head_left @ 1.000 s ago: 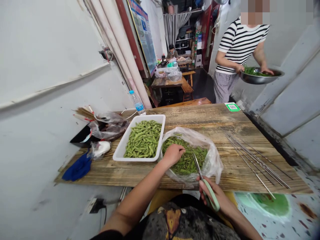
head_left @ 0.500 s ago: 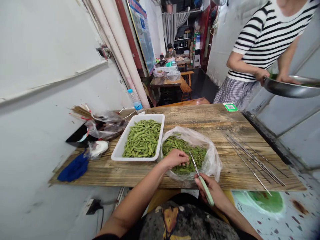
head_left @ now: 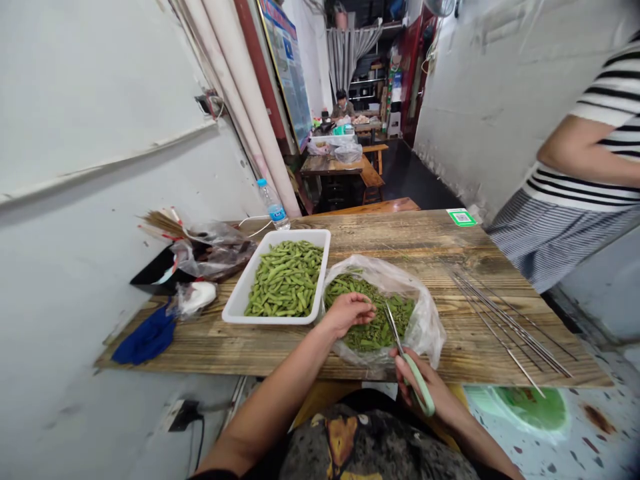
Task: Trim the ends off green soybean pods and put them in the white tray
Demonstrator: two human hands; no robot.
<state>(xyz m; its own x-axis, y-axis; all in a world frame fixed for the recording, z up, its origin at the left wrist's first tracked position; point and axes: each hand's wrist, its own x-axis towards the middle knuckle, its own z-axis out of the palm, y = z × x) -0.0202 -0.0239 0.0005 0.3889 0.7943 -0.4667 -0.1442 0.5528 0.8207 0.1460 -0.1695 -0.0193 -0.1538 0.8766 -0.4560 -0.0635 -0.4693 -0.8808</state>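
My right hand (head_left: 420, 380) grips a pair of scissors (head_left: 419, 385) with pale green handles, the blades pointing up and away over the bag. Fingers of my left hand (head_left: 351, 313) are pinched together above the greens, left of the blade tips; what they hold, if anything, I cannot make out. Beneath both hands a clear plastic bag (head_left: 431, 313) lies open, with green pods and small trimmings (head_left: 373, 337) inside. Left of it stands a white tray (head_left: 227, 313) heaped with edamame pods (head_left: 287, 277).
Several metal skewers (head_left: 510, 317) lie on the wooden table (head_left: 210, 350) at right. At left are a blue cloth (head_left: 145, 337), a black box (head_left: 155, 273) and a water bottle (head_left: 274, 207). A person in a striped top (head_left: 595, 133) stands beyond the table's right side.
The scissors have turned slightly and their blades now show apart, with the handles spread. My left hand is slightly higher. The striped-top person has moved right, and their metal basin is out of view.
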